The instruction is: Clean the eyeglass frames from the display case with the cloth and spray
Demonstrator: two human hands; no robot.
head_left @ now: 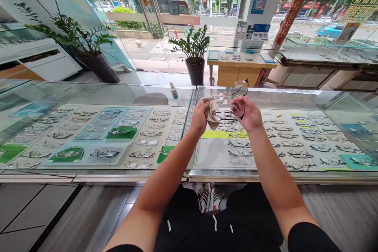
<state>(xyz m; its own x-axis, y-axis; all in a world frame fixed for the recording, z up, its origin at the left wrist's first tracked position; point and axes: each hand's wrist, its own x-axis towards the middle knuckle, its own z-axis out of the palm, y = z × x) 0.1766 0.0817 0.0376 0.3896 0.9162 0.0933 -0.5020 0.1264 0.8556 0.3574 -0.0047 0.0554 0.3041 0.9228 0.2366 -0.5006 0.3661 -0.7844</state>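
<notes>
My left hand [201, 116] is closed on a beige cloth [212, 116], which hangs in folds from the fingers. Beside it, my right hand [250, 115] grips a pair of eyeglasses [243, 106] with a dark frame. The glasses are held upright above the counter, one lens up and clear of the fingers, the other partly behind them. Cloth and glasses are apart, with a small gap between the hands. Under both hands lies the glass top of a display counter [215, 153].
A small spray bottle [173, 90] stands on the glass top, left of my hands. Rows of eyeglasses [147, 126] lie inside the case. Beyond the counter are a potted plant [195, 69], a wooden display table [228, 64] and another leaning plant pot [100, 67].
</notes>
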